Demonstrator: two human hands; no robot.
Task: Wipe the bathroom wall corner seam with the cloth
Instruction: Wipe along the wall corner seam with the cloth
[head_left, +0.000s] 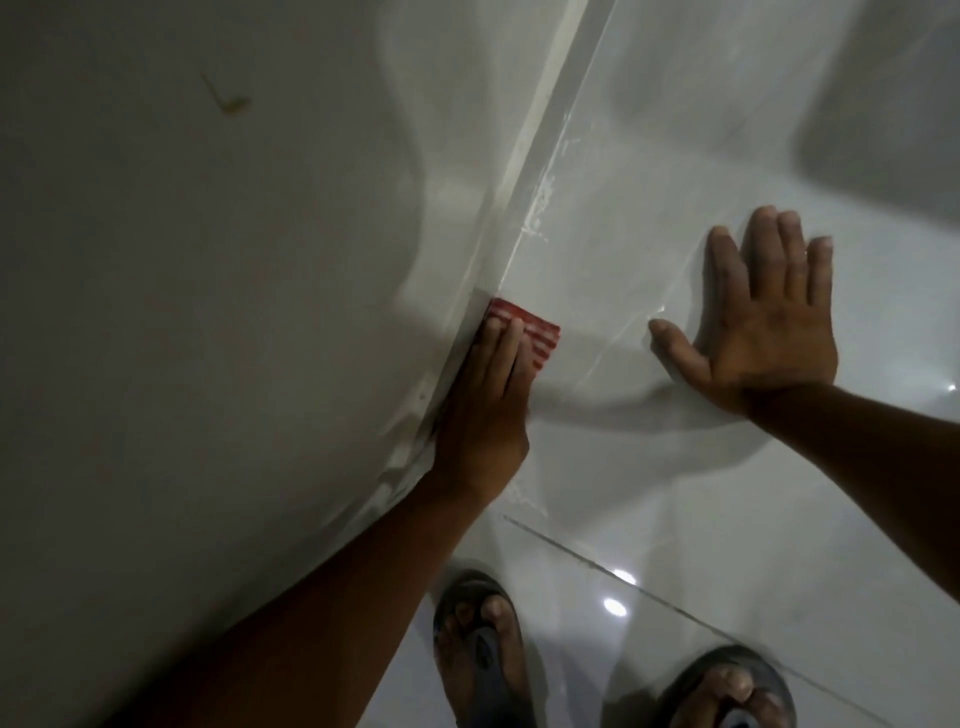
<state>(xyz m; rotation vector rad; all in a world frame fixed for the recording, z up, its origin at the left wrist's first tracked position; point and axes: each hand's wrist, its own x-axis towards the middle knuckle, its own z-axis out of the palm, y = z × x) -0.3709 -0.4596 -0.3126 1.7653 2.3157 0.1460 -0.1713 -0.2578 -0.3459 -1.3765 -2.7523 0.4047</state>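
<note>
The corner seam (524, 156) runs as a pale strip from the top middle down to the lower left, between a matte grey wall and a glossy white tiled wall. A folded red-and-white striped cloth (537, 335) lies pressed against the tile right beside the seam. My left hand (483, 410) lies flat over the cloth's lower part, fingers straight, its edge against the seam. My right hand (761, 322) rests flat on the glossy tile to the right, fingers spread, holding nothing.
White smears (540, 208) mark the tile beside the seam above the cloth. A brownish stain (231, 101) sits on the grey wall at upper left. Below, my two feet in dark sandals (480, 649) stand on shiny floor tiles.
</note>
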